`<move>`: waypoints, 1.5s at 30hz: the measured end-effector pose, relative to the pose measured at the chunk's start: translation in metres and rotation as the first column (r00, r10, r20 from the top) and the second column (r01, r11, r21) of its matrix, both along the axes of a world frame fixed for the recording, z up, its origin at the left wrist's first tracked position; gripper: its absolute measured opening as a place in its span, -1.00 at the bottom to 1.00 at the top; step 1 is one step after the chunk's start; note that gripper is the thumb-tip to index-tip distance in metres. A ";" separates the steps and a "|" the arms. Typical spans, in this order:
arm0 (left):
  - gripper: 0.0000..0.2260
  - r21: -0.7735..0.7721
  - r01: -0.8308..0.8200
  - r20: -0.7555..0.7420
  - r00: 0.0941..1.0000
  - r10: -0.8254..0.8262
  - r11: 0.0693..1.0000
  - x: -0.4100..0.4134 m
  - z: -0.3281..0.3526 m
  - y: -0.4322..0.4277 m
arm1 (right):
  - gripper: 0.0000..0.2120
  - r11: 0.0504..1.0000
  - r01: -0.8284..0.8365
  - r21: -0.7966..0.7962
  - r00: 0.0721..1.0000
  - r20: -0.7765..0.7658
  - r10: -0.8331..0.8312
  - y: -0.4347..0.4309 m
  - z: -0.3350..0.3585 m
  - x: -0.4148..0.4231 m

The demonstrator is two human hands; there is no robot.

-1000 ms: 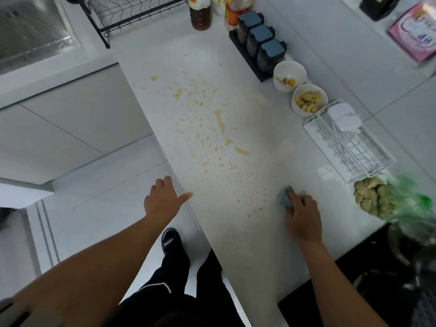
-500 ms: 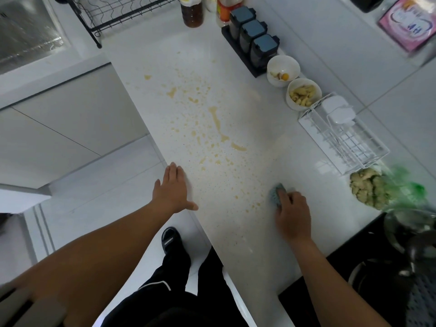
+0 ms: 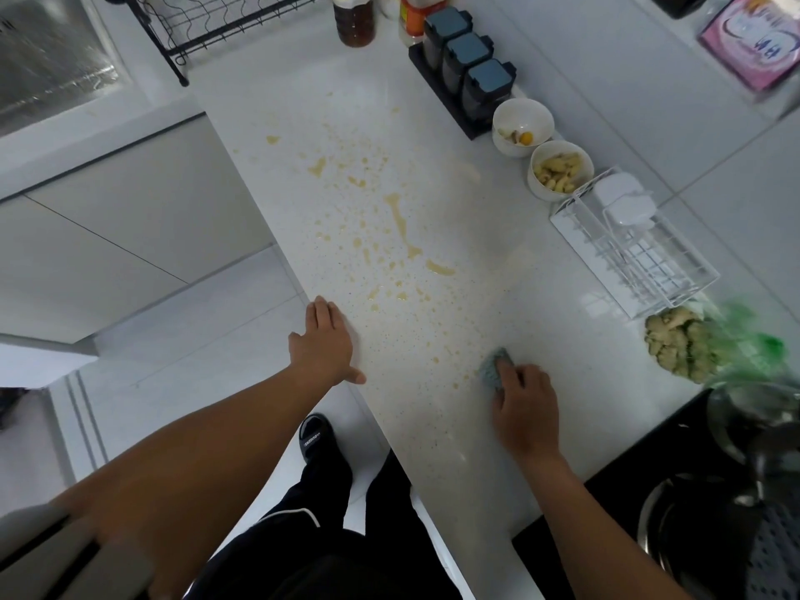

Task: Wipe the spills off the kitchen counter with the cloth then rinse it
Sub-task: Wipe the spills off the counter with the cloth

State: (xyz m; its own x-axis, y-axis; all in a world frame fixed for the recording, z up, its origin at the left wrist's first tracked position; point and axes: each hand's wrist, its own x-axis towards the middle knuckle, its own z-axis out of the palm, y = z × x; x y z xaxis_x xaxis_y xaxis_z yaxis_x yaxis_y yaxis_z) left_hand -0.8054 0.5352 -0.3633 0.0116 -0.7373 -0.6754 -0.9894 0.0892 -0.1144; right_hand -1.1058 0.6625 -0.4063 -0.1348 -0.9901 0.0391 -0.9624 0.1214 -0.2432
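Yellowish spills are spattered over the middle of the white kitchen counter, in streaks and many small drops. My right hand grips a small grey-blue cloth and presses it on the counter at the near right end of the spatter. My left hand rests flat on the counter's left edge with fingers straight and the thumb spread. The steel sink lies at the far left.
Along the right wall stand a black rack of three dark jars, two white bowls, a white wire rack and ginger with a green bag. Bottles and a black dish rack stand at the far end. A black hob lies near right.
My left hand has moved from off the counter's edge onto it and lies flat. My right hand has slid the cloth a little to the left.
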 end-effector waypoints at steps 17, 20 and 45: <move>0.29 -0.055 0.124 0.038 0.992 -0.122 0.991 0.006 0.009 0.007 | -0.57 0.993 -0.107 0.059 0.994 0.028 0.105 0.018 0.005 0.032; 0.29 -0.060 0.102 -0.008 0.995 -0.103 0.993 0.009 0.009 0.007 | -0.58 0.992 0.111 0.052 0.993 0.027 -0.113 0.020 0.004 0.036; 0.21 -0.105 0.022 -0.361 0.931 -0.059 0.994 0.050 -0.014 0.008 | -0.55 0.986 0.118 0.119 0.987 0.098 -0.130 0.067 0.013 0.126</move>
